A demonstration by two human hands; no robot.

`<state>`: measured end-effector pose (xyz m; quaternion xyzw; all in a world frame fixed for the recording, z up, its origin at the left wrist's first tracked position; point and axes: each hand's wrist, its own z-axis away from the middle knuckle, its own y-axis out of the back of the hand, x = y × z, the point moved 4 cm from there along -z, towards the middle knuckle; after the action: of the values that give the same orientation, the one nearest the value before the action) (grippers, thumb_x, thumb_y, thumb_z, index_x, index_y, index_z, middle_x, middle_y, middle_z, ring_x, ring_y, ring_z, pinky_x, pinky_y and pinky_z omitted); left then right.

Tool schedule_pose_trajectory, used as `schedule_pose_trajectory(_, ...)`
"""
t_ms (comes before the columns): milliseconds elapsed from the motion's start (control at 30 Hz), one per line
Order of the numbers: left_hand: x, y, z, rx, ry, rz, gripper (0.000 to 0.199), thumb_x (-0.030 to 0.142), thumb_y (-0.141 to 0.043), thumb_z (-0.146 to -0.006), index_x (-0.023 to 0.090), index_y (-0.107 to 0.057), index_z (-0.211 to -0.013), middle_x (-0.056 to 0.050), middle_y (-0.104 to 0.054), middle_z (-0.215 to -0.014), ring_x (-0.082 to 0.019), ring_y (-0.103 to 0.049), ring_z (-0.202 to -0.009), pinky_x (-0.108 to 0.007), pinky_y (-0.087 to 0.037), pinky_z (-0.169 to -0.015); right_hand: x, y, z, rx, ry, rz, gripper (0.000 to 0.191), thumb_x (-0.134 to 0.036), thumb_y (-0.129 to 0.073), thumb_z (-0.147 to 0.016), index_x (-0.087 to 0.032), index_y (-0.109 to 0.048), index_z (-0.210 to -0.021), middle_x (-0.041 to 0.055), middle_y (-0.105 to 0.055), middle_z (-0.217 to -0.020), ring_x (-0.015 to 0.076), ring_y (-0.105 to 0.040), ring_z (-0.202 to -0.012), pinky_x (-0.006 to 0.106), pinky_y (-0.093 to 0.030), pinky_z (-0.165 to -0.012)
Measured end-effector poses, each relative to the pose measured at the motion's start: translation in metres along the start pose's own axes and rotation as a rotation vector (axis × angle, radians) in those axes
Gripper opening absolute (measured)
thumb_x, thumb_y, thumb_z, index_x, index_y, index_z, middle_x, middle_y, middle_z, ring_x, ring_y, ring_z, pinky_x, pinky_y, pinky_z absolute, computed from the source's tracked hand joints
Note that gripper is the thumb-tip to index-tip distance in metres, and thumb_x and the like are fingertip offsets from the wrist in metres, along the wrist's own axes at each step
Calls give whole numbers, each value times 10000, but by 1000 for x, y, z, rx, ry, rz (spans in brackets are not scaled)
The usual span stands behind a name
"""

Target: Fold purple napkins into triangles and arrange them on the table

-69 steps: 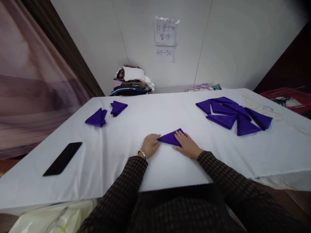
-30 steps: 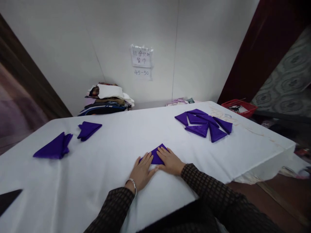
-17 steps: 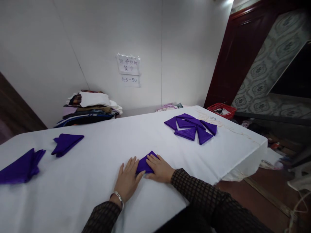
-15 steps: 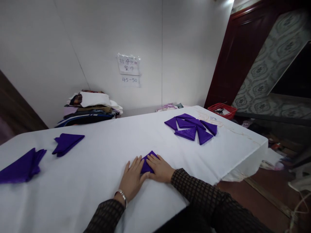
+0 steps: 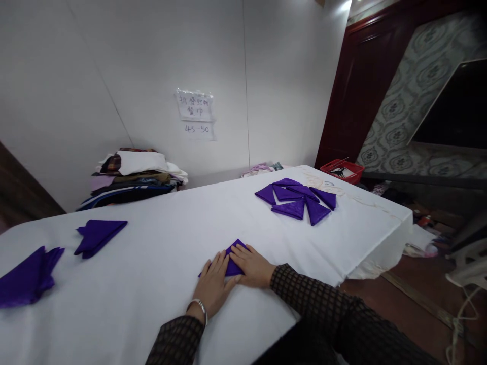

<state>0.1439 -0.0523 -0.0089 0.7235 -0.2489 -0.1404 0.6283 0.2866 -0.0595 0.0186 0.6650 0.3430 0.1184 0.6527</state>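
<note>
A purple cloth napkin (image 5: 233, 267), folded into a triangle with its tip pointing away from me, lies flat on the white-covered table (image 5: 152, 284). My left hand (image 5: 213, 284) rests palm down on the napkin's left part, fingers stretched out. On the right part lies my right hand (image 5: 254, 266), its fingers flat as well. Both hands cover the napkin's sides, and their thumbs come close together at its near edge. Several folded purple napkins (image 5: 288, 209) are grouped farther right. Two looser folded ones, a nearer napkin (image 5: 26, 279) and a farther napkin (image 5: 99, 237), lie to the left.
Behind the table's far edge is a stack of folded clothes (image 5: 139, 172). A handwritten paper sign (image 5: 196, 114) hangs on the wall. At the far right corner stands a red basket (image 5: 353, 173). A white chair (image 5: 470, 271) is at the right on the floor.
My left hand has shifted slightly back on the napkin, and a bit of its left corner now shows. My right hand stays pressed on it. The view has turned slightly right.
</note>
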Motion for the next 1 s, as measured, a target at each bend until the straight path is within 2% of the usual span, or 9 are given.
schedule_pose_trajectory(267,0,-1,0,1,-17,-3,638,542,-354,-870,141,-390,-1365,-135,-348,-1440,-272,-297,-1338,-479,-251,-1075,4,6,20,-10,-49,-58,716,-580,-395,-872,-125,-292,-1415,163,-267,-1469,251,-195,-1368,463,-159,-1097)
schedule_pose_trajectory(433,1,0,1,34,-28,26,624,538,-368,-868,161,-395,-1363,-134,-357,-1436,-269,-312,-1332,-475,-256,-1072,12,12,43,-48,-46,-78,715,-546,-425,-874,-108,-279,-1420,152,-243,-1480,242,-178,-1373,462,-146,-1104)
schedule_pose_trajectory(767,1,1,1,35,-24,30,624,522,-385,-862,157,-383,-1369,-127,-356,-1436,-266,-306,-1335,-472,-263,-1076,22,25,81,-60,-92,-124,650,-510,-409,-895,-156,-286,-1425,123,-278,-1474,225,-216,-1364,434,-137,-1116)
schedule_pose_trajectory(900,2,4,1,12,-17,40,629,522,-370,-866,137,-391,-1363,-136,-337,-1440,-273,-294,-1339,-493,-264,-1074,25,29,86,-90,-129,-212,629,-499,-377,-908,-150,-290,-1424,121,-307,-1461,234,-227,-1360,444,-152,-1113)
schedule_pose_trajectory(1000,3,7,0,6,-7,59,636,542,-371,-855,144,-415,-1349,-130,-340,-1436,-290,-302,-1333,-512,-279,-1068,24,37,77,-88,-186,-282,630,-506,-337,-917,-139,-284,-1427,130,-299,-1461,243,-248,-1352,435,-193,-1106)
